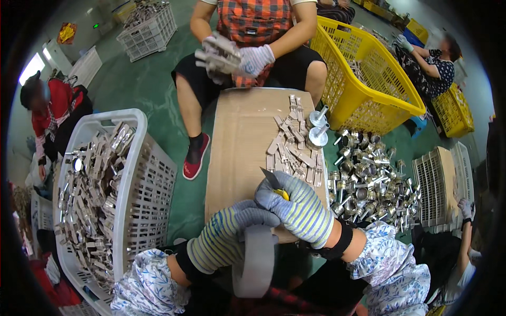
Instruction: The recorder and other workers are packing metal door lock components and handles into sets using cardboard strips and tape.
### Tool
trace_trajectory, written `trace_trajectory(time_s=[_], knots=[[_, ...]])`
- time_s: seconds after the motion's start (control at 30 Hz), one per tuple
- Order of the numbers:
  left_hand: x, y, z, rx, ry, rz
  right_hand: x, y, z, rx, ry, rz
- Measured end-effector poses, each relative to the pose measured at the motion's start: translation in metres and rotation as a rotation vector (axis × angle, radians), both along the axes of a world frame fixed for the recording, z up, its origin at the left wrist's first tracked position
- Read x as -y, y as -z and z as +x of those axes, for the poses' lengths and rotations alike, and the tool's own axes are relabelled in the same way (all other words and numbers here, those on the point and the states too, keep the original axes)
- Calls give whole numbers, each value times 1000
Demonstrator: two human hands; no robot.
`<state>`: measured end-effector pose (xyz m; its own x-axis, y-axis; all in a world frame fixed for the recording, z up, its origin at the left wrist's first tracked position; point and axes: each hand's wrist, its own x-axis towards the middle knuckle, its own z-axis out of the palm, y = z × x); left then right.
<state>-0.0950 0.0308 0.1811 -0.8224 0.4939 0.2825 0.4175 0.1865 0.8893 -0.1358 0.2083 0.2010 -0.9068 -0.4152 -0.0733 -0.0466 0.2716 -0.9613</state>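
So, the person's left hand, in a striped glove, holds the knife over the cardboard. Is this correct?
Not quite: the head view shows the person's right hand, in a striped glove, holding the knife over the cardboard.

The right hand [305,210] hides most of the handle of the knife [271,179]. Some fingers of the left hand [222,234] are out of sight behind the grey roll [254,271], so its grip cannot be told. Both hands cover part of the near edge of the board [237,137]. The top edge cuts off the head of the far person [255,18]; the metal parts [211,62] in that person's gloves [256,59] are blurred.
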Motion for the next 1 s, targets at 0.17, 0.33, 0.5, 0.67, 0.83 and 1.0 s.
trace_trajectory(time_s=[0.17,0.33,0.5,0.67,0.83,1.0], knots=[[-4,-6,2,1002,-63,390,0,1,-1,-13,98,-69],[-2,-14,9,808,170,626,4,-4,-2,12,144,-183],[-6,-19,1,65,21,314,5,-17,-4,-29,203,-153],[-9,-29,6,625,-56,347,2,-24,-5,30,255,-174],[-9,-23,10,563,18,465,-2,-26,-8,32,332,-175],[-8,-34,10,263,-31,137,-4,-19,-14,-76,275,-146]])
